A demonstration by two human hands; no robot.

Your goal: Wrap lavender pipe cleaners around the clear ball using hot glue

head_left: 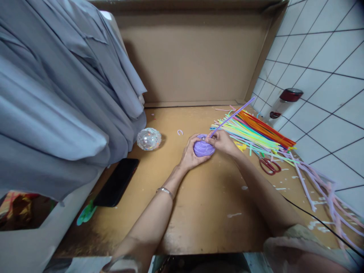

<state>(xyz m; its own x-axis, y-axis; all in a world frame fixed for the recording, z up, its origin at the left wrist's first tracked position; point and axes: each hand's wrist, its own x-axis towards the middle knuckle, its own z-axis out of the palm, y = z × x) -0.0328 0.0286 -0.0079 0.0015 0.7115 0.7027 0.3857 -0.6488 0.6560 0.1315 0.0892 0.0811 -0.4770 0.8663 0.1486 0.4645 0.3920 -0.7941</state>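
Note:
A round ball wrapped in purple pipe cleaner (203, 148) sits above the middle of the wooden table. My left hand (190, 154) is closed around its left side and underside. At its upper right, my right hand (223, 141) pinches a purple pipe cleaner (233, 115), whose free length sticks up to the right over the heap. The fingertips touch the ball's top, where a small part looks unwrapped. How the strand joins the ball is hidden by the fingers. Left of my hands rests a clear, glittery ball (149, 139), and a small bent pale piece (180, 132) lies between.
Many coloured pipe cleaners (256, 129) are heaped at the right, with red-handled scissors (269, 166) beside them. Behind stands a bottle with a dark red lid (291, 94). A black phone (117, 182) lies at left under hanging grey cloth (85, 94). A black cable (318, 220) crosses the right edge.

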